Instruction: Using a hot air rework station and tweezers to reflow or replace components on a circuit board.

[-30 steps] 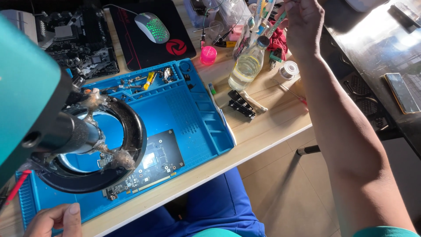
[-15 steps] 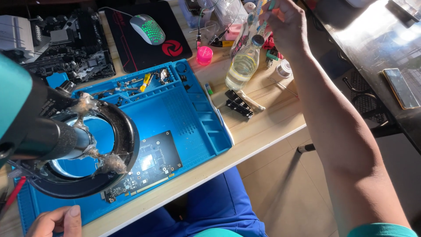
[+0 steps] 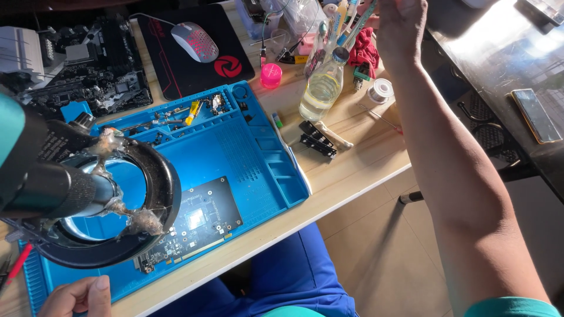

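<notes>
My right hand (image 3: 402,29) reaches far across the wooden desk (image 3: 358,170) to a cluster of upright brushes and tools (image 3: 341,17) at the back. Its fingers curl beside a teal-handled tool (image 3: 359,19) and are partly cut off by the frame's top edge, so any grip is unclear. Just below that hand stands a clear bottle (image 3: 320,88) of yellowish liquid. My left hand (image 3: 76,296) rests as a loose fist on the front edge of the blue work mat (image 3: 235,147), nothing visible in it. A dark circuit board (image 3: 194,226) lies on the mat, partly under a round magnifier lamp (image 3: 111,205).
A computer mouse (image 3: 194,41) sits on a black pad, with a motherboard (image 3: 88,70) to its left. A pink jar (image 3: 271,75), a solder spool (image 3: 382,89) and a black part (image 3: 317,139) lie near the bottle. A phone (image 3: 534,114) lies on the dark surface at right.
My right hand has shifted slightly right among the tools at the back. The view has tilted down a little. My left hand stays on the mat's edge.
</notes>
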